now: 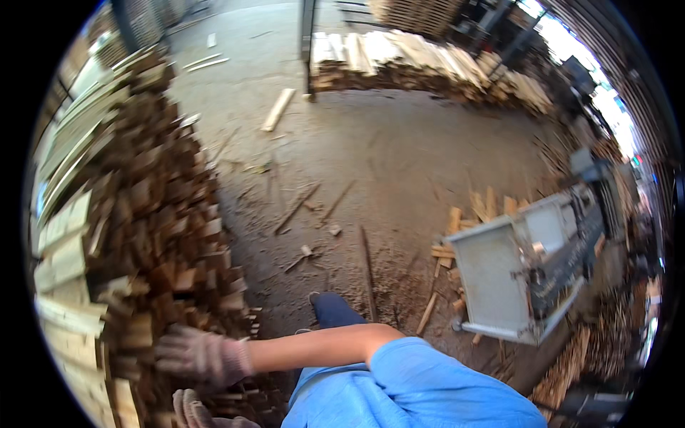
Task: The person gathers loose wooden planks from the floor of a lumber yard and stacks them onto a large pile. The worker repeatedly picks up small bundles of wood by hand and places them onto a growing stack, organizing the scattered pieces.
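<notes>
My right arm reaches across to the left, bare below a blue sleeve (421, 367). My right hand (203, 357), in a pale knitted work glove, is beside a tall stack of short wooden boards (171, 221). Its fingers look stretched out toward the board ends and are somewhat blurred; I see nothing held in them. Lower down, my left hand (200, 412), also gloved, shows only in part at the lower edge. Its visible fingers are extended close to the same stack, and the palm is hidden. Pale boards (71, 310) lie along the stack's outer left side.
A grey metal machine table (492, 278) stands at the right, with wood offcuts (457, 221) around it. Slats and chips (296, 207) litter the concrete floor. A loose board (278, 109) lies farther out. Beyond a dark post (307, 50) is another board pile (399, 60).
</notes>
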{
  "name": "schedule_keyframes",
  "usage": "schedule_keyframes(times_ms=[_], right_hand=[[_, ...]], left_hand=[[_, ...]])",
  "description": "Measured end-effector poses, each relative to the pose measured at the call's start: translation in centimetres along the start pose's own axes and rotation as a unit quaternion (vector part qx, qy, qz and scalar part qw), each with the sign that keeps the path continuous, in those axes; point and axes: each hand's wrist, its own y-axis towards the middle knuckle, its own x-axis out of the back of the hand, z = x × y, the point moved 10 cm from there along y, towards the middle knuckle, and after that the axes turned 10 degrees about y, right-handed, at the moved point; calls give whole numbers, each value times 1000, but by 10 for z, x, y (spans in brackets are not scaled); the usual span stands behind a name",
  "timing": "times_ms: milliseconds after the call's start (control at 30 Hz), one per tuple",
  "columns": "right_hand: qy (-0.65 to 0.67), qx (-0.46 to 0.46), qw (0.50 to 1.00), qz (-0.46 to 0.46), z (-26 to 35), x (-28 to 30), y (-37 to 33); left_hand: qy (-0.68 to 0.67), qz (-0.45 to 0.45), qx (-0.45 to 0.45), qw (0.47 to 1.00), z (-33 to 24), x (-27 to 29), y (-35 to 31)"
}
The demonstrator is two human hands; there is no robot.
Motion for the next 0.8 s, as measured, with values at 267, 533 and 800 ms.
schedule_keyframes(times_ms=[267,533,800], right_hand=[[-135,-790,597,45,-85,211,-472],[-36,-914,374,-149,45,206,-698],[-44,-794,573,-200,-37,219,-619]], left_hand=[[-187,244,103,946,56,-196,-36],[-149,514,243,809,99,-402,-149],[-73,680,79,725,107,-531,-130]])
